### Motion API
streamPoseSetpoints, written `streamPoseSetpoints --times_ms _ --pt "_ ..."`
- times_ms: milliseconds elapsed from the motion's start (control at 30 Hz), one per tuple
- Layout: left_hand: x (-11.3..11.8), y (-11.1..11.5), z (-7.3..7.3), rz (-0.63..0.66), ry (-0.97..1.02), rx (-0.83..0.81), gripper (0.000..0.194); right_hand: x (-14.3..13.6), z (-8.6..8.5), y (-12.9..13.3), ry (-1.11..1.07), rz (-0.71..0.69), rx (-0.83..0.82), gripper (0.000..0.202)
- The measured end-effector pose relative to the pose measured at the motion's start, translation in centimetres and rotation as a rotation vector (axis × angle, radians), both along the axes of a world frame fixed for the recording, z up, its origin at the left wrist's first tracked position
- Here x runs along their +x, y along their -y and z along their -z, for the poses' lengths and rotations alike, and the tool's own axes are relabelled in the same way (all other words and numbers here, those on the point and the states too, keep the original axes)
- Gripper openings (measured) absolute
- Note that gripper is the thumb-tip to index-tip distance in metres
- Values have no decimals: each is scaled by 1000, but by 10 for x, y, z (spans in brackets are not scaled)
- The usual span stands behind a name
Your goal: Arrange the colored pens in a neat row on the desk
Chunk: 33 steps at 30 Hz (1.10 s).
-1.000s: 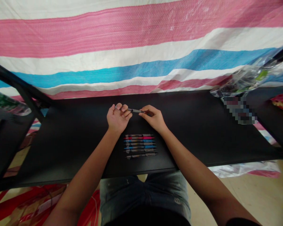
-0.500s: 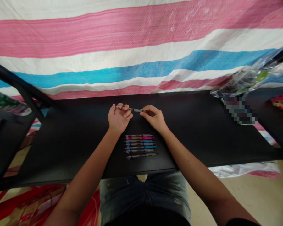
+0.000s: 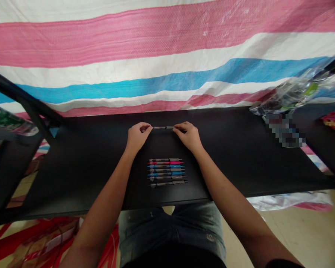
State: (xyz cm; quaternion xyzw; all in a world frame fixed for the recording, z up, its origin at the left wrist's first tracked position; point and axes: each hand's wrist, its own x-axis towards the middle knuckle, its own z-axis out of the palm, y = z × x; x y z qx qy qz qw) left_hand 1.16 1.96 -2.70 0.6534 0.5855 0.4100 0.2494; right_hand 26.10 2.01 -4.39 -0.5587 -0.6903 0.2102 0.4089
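A grey and black pen [image 3: 162, 127] lies level between my two hands, above or on the far half of the black table. My left hand [image 3: 137, 136] pinches its left end, palm turned down. At the other end, the fingertips of my right hand [image 3: 189, 136] close on the pen. Nearer to me, several pens [image 3: 167, 173] lie side by side in a column, with grey, red and blue barrels. Their left ends look wrapped in clear plastic. The nearest grey pen [image 3: 169, 183] sits slightly apart from the others.
The black table [image 3: 86, 167] has metal frame bars [image 3: 25, 100] at its left. At the right are a clear plastic bag [image 3: 287, 96] and a blurred-out flat object [image 3: 285, 130]. A striped tarp [image 3: 156, 41] hangs behind. Red bags and a carton [image 3: 47, 242] lie below left.
My left hand has turned from palm up to palm down and now pinches the pen's left end. The pen has become level, and my right hand has shifted slightly right.
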Motion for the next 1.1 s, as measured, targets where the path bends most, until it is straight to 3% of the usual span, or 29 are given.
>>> streamPoseSetpoints --times_ms 100,233,367,433,533,667,767,900,1000,1100 --pt "-1 1 1 25 -165 3 9 0 1 -1 123 1 -6 13" --pt "0 -2 8 39 -245 30 4 5 -9 6 115 -87 -39 27" --pt "0 -5 12 56 -252 23 5 8 -30 36 129 -437 -239 18" --pt "0 -5 12 61 -256 34 10 7 -37 53 188 -547 -286 18" --pt "2 -2 11 52 -260 59 19 5 -39 70 244 -556 -260 15" --pt "7 4 6 40 -281 122 20 2 -34 74 269 -569 -258 11" --pt "13 9 2 130 -293 129 14 0 -32 71 257 -571 -242 10" --pt "17 11 2 212 -401 152 13 -1 -37 65 187 -539 -228 9" --pt "17 8 5 195 -453 156 15 3 -45 54 133 -492 -338 12" --pt "15 3 8 179 -465 141 13 7 -50 33 31 -531 -446 11"
